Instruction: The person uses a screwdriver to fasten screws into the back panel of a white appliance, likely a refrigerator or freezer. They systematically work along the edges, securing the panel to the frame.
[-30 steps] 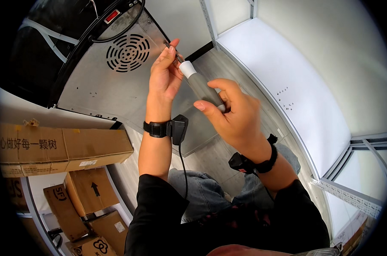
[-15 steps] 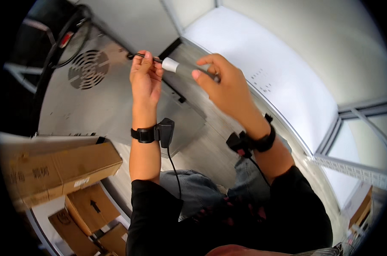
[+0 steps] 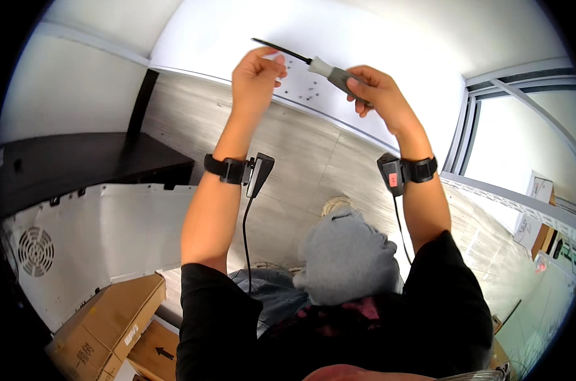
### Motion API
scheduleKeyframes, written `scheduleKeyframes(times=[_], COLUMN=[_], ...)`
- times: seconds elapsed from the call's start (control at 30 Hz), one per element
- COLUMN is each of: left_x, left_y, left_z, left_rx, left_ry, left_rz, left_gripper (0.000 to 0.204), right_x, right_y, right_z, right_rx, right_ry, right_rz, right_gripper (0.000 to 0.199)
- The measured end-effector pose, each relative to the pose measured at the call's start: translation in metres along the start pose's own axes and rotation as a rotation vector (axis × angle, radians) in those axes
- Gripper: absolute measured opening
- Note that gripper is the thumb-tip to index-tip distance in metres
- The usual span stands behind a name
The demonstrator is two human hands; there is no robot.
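A screwdriver (image 3: 326,68) with a grey handle, a pale collar and a long black shaft is raised above the edge of a white surface. My right hand (image 3: 382,96) is wrapped round the rear of its handle, and the tip points up to the left. My left hand (image 3: 256,73) is just below the shaft, with its fingers curled together. Whether something small sits in those fingers is hidden. Several small dark screws (image 3: 310,96) lie scattered on the white surface (image 3: 377,38) beyond and between my hands.
A metal panel (image 3: 135,219) with a round vent (image 3: 36,251) stands at the left, by a black ledge (image 3: 91,165). Cardboard boxes (image 3: 113,317) are stacked at lower left. A grey metal frame (image 3: 516,184) is at the right. My bent knee (image 3: 348,254) is below my hands.
My view has turned right, away from the vented metal panel and toward the white surface. My left fingers have come off the screwdriver shaft; the right hand still grips its handle.
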State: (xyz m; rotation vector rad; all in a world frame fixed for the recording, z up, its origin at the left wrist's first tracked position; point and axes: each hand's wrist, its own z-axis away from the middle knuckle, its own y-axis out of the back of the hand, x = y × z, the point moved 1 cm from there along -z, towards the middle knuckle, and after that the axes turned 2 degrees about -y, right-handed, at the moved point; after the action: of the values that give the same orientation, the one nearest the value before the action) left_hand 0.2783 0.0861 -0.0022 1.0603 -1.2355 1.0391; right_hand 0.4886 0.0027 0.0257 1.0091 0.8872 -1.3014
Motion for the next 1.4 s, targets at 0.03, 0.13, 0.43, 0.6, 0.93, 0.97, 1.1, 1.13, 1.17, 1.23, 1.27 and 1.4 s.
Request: scheduleKeyframes(times=[0.03,0.13,0.43,0.6,0.93,0.97,1.1,1.13,1.17,1.23,1.27,1.4], left_x=[-0.024,-0.073,-0.134,-0.139,-0.097,-0.095,-0.077,-0.071,-0.066,-0.052,-0.045,-0.024], left_y=[-0.014,-0.041,-0.082,-0.084,0.002,0.015,0.056,0.067,0.077,0.093,0.100,0.130], left_z=[-0.009,-0.031,-0.070,-0.073,0.003,0.013,0.053,0.062,0.070,0.087,0.095,0.123], left_rx=[-0.050,-0.173,-0.321,-0.330,0.146,0.157,0.198,0.195,0.190,0.218,0.231,0.221], left_ry=[0.007,-0.009,0.081,0.177,0.511,0.480,0.354,0.313,0.272,0.217,0.194,0.049], left_rz=[-0.109,-0.558,-1.116,-1.069,0.688,0.751,0.974,1.016,1.056,1.048,1.043,1.018], left_gripper=[0.018,0.019,0.020,0.017,0.012,0.012,0.011,0.011,0.011,0.011,0.011,0.011], right_x=[0.027,0.095,0.166,0.171,0.129,0.120,0.091,0.084,0.076,0.062,0.054,0.022], right_y=[0.011,0.027,0.043,0.047,0.013,0.003,-0.034,-0.042,-0.050,-0.064,-0.072,-0.098], right_z=[-0.003,-0.007,0.000,-0.001,0.000,-0.001,0.004,0.005,0.007,0.013,0.015,0.028], right_rx=[0.043,0.140,0.254,0.242,-0.024,-0.048,-0.139,-0.162,-0.184,-0.222,-0.233,-0.270], right_ry=[-0.047,-0.159,-0.321,-0.293,-0.049,-0.046,0.002,0.028,0.043,0.070,0.073,0.093], right_rz=[-0.068,-0.191,-0.321,-0.310,-0.190,-0.166,-0.121,-0.124,-0.109,-0.081,-0.064,-0.008], right_gripper=[0.026,0.026,0.027,0.025,0.028,0.027,0.026,0.026,0.025,0.024,0.024,0.023])
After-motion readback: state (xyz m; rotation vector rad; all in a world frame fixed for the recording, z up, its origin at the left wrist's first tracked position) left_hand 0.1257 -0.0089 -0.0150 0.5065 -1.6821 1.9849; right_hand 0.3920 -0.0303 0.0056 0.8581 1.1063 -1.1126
